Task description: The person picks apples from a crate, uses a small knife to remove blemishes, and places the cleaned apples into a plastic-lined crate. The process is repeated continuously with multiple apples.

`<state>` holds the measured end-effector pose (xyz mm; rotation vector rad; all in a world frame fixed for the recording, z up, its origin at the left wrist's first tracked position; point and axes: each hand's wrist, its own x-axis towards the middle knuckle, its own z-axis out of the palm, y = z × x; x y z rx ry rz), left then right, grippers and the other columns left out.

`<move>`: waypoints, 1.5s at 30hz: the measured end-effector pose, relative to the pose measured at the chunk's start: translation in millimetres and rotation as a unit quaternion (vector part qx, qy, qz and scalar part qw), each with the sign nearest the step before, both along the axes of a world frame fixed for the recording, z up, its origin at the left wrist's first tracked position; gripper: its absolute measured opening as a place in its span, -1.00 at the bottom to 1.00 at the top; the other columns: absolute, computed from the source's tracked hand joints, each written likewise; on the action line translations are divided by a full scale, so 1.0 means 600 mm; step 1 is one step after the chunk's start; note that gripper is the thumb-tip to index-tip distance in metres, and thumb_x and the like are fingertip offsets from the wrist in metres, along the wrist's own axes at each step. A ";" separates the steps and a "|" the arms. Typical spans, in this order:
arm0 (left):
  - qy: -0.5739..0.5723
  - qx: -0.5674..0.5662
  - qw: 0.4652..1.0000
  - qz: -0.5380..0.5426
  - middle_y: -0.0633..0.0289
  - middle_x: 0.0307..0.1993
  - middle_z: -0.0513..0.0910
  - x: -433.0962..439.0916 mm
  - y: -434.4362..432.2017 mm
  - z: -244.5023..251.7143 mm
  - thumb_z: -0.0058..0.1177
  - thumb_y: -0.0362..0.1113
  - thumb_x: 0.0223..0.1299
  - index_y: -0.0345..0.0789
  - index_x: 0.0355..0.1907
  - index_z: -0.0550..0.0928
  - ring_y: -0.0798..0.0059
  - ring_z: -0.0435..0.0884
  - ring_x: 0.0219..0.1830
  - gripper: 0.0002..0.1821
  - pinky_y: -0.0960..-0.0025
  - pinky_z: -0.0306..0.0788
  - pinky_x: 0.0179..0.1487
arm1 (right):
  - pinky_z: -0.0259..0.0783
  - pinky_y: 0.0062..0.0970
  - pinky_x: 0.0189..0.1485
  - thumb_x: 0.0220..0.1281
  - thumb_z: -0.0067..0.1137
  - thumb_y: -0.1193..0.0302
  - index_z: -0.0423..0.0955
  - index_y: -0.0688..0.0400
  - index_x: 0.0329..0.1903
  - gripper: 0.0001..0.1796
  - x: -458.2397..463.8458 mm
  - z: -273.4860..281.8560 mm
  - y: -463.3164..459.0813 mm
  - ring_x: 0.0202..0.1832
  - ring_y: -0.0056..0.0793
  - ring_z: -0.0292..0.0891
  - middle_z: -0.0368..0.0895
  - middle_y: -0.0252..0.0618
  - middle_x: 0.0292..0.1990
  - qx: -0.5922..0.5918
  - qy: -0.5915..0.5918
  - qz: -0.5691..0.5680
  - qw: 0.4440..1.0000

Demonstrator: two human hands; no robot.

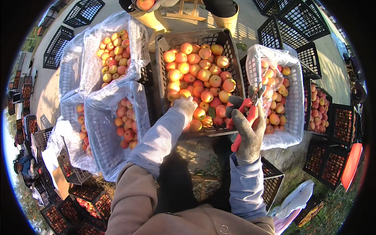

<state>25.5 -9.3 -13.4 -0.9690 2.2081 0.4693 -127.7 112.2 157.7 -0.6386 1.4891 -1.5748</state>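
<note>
In the middle of the head view a dark plastic crate [211, 133] holds many red and yellow apples [204, 75]. My left hand [185, 106] reaches over its near edge among the fruit. Its fingers are bent down and partly hidden, so I cannot see whether they grip an apple. Over the crate's near right corner, my gloved right hand [248, 138] is closed on red-handled pruning shears [252, 116]. The blades of the shears point away from me, close to a plastic-lined crate [289, 126] of apples at the right.
Plastic-lined crates [113, 152] with sorted apples stand at the left. Across from me, a co-worker's gloved hand [164, 3] holds an apple [145, 4]. Stacked black crates [302, 25] rise at the far right. Apple-filled crates [329, 164] stand on the right.
</note>
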 end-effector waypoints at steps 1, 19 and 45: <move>-0.011 0.014 1.000 0.008 0.12 0.19 0.58 -0.004 0.000 0.000 0.22 -0.27 0.19 -0.14 0.29 0.53 0.11 0.53 0.31 -0.45 -0.06 0.60 0.13 | 0.53 -0.46 -0.03 0.28 0.26 0.42 0.33 0.28 0.41 -0.34 0.000 0.003 0.000 -0.07 -0.48 0.63 0.67 -0.11 0.05 -0.016 -0.004 0.001 1.000; 0.460 0.264 0.717 0.452 0.07 0.41 0.43 0.113 0.026 0.017 0.35 -0.04 0.29 -0.24 0.53 0.33 0.24 0.44 0.41 -0.17 0.24 0.44 0.35 | 0.46 -0.47 0.18 0.24 0.31 0.53 0.19 0.27 0.55 -0.17 0.001 0.003 0.004 0.09 -0.49 0.50 0.62 -0.16 0.10 0.002 -0.082 0.061 0.995; 0.629 0.590 0.208 0.461 -0.08 0.28 0.53 0.016 0.021 0.072 0.21 -0.09 0.36 -0.25 0.45 0.35 -0.11 0.56 0.30 -0.32 -0.01 0.60 0.22 | 0.52 -0.55 -0.04 0.26 0.28 0.49 0.22 0.29 0.51 -0.22 -0.050 -0.005 0.024 -0.05 -0.55 0.57 0.63 -0.15 0.05 0.030 -0.071 0.041 0.996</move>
